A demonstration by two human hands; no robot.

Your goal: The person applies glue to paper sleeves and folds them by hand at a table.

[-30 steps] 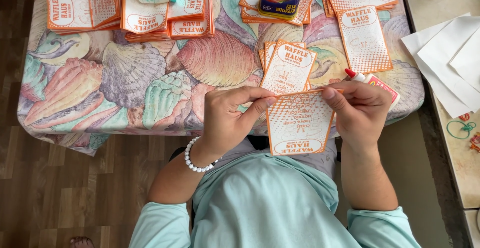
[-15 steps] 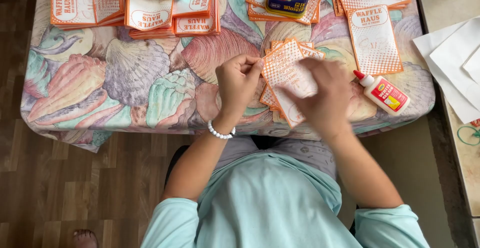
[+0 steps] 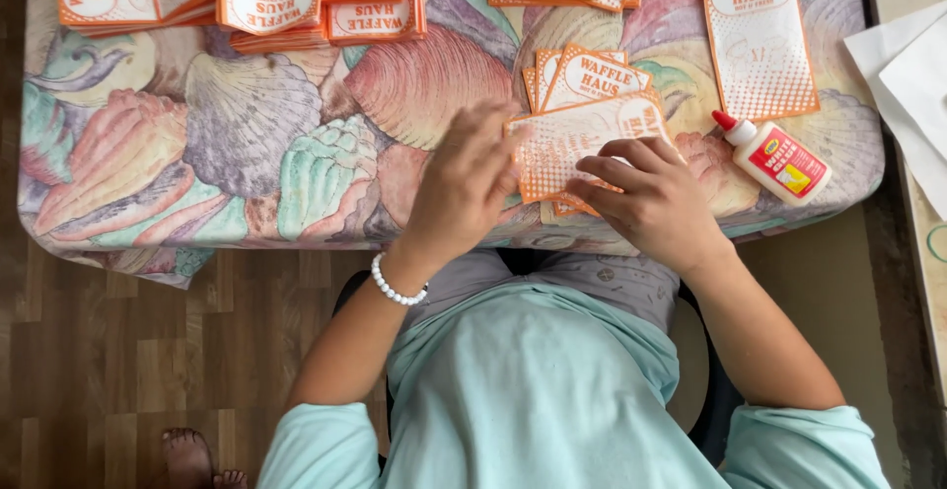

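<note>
While my left hand (image 3: 464, 188) lies flat with its fingers spread on the near left edge of the orange-and-white paper bag (image 3: 582, 144), my right hand (image 3: 656, 203) presses down on its lower right part with the fingertips; neither hand is clamped on it, both are open and bearing down, a little apart from each other. That bag sits on top of a small fanned pile of like bags (image 3: 582, 75) at the near edge of the shell-patterned table cover (image 3: 247, 153). I judge it thin, light and limp: it will crease if I pinch it hard and slide easily over the bags under it, so a flat palm holds it better than a grip. To lift it, I would take a corner or a long edge between thumb and finger. A white glue bottle with a red cap (image 3: 774, 156) lies just right of my right hand, not touching it.
</note>
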